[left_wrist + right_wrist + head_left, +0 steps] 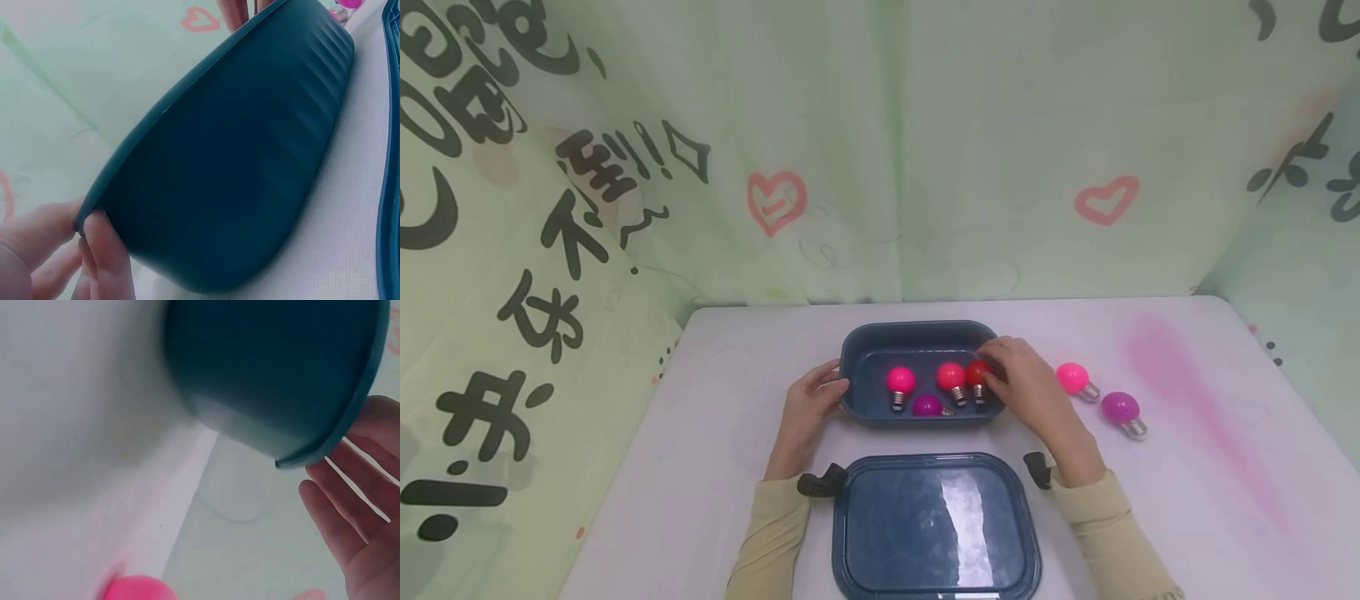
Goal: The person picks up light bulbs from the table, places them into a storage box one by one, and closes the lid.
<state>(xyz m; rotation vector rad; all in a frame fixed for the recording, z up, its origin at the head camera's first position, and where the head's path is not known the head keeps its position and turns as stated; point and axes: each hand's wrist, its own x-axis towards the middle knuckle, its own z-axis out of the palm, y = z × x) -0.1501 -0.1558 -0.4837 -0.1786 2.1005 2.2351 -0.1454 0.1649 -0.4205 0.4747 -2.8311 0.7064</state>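
A dark blue rectangular container [917, 421] stands at the middle of the table. My left hand [812, 408] pinches its left rim between thumb and fingers, as the left wrist view [106, 250] shows. Inside lie two pink bulbs, one light bulb [900, 380] at left and another light bulb [951, 375] further right, plus a purple light bulb [927, 405] partly behind the front wall. Reaching over the right rim, my right hand [1026, 387] holds a red light bulb [977, 372] with thumb and fingertips, low inside the container. The right wrist view hides that bulb behind the wall.
A dark blue lid [910, 525] lies flat in front of the container, between the forearms. To the right of my right hand, a pink light bulb [1072, 378] and a purple light bulb [1122, 408] lie on the white table [647, 500]. A printed curtain [925, 167] hangs behind.
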